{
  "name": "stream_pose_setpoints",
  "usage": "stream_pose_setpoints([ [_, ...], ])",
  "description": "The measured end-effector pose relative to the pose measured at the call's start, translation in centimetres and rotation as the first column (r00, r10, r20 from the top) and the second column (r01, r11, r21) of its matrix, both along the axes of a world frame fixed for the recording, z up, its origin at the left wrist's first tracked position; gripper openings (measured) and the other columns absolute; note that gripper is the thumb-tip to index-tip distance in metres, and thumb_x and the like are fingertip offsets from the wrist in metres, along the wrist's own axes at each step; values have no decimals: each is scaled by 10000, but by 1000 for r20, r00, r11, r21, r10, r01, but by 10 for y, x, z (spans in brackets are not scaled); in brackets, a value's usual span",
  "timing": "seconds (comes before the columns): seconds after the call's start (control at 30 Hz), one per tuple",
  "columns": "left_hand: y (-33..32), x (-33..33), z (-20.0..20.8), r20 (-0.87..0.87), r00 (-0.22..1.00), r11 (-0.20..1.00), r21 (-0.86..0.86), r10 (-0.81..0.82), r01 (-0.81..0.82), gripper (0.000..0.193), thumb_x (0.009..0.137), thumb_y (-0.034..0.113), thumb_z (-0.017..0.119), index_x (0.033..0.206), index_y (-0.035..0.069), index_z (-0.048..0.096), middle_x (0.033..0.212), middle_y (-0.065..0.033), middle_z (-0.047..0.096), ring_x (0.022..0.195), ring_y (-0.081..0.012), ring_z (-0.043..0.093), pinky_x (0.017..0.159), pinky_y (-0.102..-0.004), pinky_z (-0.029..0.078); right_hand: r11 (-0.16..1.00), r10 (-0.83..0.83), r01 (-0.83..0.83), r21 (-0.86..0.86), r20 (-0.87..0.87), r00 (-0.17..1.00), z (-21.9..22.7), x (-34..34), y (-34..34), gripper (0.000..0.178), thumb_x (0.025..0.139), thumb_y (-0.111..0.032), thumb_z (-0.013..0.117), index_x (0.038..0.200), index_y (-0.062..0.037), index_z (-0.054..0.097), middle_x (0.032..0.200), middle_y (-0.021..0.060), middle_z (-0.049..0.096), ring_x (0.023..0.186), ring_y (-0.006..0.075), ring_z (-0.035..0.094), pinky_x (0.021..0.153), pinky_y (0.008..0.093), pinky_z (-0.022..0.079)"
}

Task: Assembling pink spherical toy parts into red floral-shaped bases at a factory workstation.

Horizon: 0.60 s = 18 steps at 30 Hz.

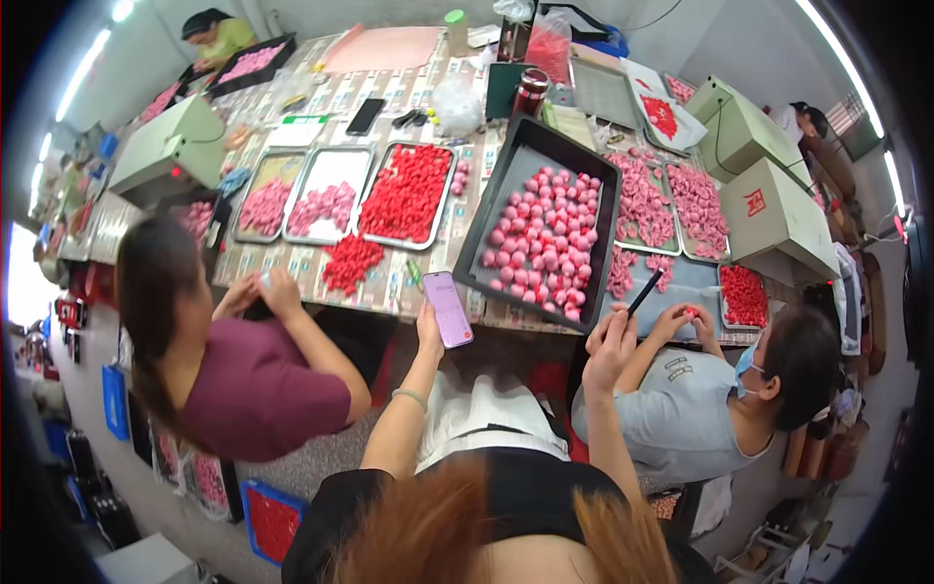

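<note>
My left hand [429, 331] is closed around a smartphone [449, 308] with a lit purple screen, held near the table's front edge. Raised at the right, my right hand [610, 348] grips a slim black pen-like stick [645, 291] that points up and away. Just beyond this hand lies a large black tray [496, 165], set at a slant, one corner reaching the front edge. Many pink-and-red balls [545, 234] fill much of it. A green pen-like item [414, 273] rests beside the phone.
Metal trays of red pieces [409, 190] and pink pieces [326, 204] stand left of the black tray; a red heap [350, 263] lies nearby. Co-workers in a maroon shirt [272, 389] and a grey shirt [681, 399] sit close on either side. Pale machines [778, 219] stand right.
</note>
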State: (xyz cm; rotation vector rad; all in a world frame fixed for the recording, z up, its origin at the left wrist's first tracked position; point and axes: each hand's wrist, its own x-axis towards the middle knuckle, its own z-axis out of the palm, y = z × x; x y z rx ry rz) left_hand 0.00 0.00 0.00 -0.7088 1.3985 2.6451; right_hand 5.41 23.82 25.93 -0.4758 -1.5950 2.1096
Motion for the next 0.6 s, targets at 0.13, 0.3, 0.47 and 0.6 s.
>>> stream_pose_setpoints([
  [0.13,-34,-67,8,115,992,998,-16,-54,56,411,904,242,365,1246,15,351,1154,-93,464,1045,-185,461,887,-308,360,994,-98,96,43,46,994,1,-119,5,193,889,-239,457,909,-54,509,494,-80,296,386,-5,248,355,178,153],
  [0.3,-20,-98,-17,148,985,994,-44,-90,97,372,909,224,346,1203,-2,378,1095,-101,494,1008,-188,489,867,-308,378,868,-76,-33,496,199,977,-47,-288,112,257,808,-233,557,817,18,613,696,17,592,636,67,479,586,234,392],
  [0.47,-35,-103,-44,160,978,991,-11,-131,135,346,911,198,345,1173,-19,410,1069,-102,520,974,-178,509,848,-299,394,392,-226,-261,882,367,902,-92,-416,159,375,734,-360,558,880,-20,618,835,227,592,812,388,565,706,418,438],
  [0.6,-33,-113,-3,195,979,929,-345,-66,132,348,906,202,355,1155,-24,446,1070,-117,518,986,-192,493,845,-291,378,306,-366,-558,771,637,678,-133,-475,174,355,748,-314,547,935,-20,613,923,230,586,916,357,556,804,430,437],
])
